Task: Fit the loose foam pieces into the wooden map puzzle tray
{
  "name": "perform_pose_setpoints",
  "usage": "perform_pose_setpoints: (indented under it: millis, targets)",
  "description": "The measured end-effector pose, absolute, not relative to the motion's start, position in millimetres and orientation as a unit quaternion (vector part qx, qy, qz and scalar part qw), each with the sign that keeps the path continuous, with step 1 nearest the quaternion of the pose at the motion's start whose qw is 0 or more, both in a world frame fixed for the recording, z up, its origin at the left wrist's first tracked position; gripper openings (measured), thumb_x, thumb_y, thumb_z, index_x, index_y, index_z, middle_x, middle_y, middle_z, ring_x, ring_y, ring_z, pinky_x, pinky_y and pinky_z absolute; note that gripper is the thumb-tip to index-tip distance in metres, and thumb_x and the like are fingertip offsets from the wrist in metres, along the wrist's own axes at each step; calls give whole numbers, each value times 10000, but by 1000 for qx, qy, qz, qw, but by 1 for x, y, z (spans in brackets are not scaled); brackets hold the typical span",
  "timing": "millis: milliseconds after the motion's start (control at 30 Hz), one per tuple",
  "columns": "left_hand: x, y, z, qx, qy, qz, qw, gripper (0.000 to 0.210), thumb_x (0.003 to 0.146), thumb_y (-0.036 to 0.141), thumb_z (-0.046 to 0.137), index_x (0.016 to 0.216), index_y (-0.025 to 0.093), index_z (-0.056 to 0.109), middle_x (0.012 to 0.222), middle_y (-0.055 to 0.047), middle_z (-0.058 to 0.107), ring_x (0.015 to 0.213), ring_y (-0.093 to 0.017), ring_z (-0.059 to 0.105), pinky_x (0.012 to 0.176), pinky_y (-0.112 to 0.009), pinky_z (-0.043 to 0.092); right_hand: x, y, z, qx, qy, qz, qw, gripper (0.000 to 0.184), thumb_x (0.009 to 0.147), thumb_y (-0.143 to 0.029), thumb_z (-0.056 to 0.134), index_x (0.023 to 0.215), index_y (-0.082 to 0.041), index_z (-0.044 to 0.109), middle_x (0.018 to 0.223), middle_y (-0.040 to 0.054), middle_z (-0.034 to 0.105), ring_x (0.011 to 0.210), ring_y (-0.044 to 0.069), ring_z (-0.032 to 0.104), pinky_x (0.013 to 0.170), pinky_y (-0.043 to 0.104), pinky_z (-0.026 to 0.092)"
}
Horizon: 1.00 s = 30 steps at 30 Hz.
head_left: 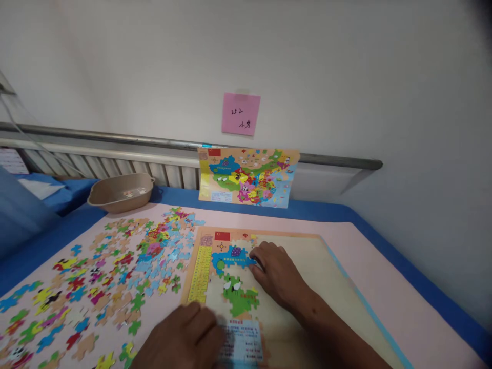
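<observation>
The jigsaw puzzle board (300, 261) lies on the table with joined pieces on its left side. My right hand (274, 269) is over the board, thumb and fingers pinched at the right end of the blue joined section (230, 259). A puzzle piece between those fingertips is mostly hidden. Near the board's lower left edge is my left hand (184, 335), fingers curled down and blurred; what they hold, if anything, is hidden. Between the hands sits a green section (242, 297) with white birds, above a light-blue text block (244, 335).
Many loose puzzle pieces (111, 277) spread over the pink sheet (388, 256) at left. A brown basin (123, 192) with a few pieces stands at the back. The reference map (249, 177) leans against the wall below a rail (338, 161) and a pink note (241, 114).
</observation>
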<state>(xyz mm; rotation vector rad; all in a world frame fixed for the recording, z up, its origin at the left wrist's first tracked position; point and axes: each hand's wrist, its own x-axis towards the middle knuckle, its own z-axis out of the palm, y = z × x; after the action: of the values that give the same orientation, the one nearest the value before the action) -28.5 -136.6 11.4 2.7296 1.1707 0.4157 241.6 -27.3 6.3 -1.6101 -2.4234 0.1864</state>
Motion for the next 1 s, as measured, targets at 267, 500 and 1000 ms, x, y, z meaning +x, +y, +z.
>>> perform_pose_setpoints:
  millis: [267,500,1000]
  targets:
    - [23,-51,30,918,382,69,82,311,959,167,566,1245,185,687,1413,-102,687,1286,-306,602,1088,-494,464,243,-27,7,-540,-831,67,118,77,982,-191,722,1054,-208,700,1075,53,679,996,237,572,876,372,334]
    - [31,-41,14,914,393,43,90,238,1013,211,511,1102,178,729,1359,-100,713,1249,-305,622,1030,-486,436,243,-26,9,-539,-831,73,120,95,959,-175,752,1023,-199,686,1051,45,684,978,231,575,874,363,338]
    - [31,-37,20,917,383,59,92,226,1014,200,502,1021,195,728,1294,-75,739,1205,-277,630,999,-453,398,242,-23,10,-535,-832,81,122,88,968,-197,761,969,-195,673,1004,36,685,928,212,581,833,338,333]
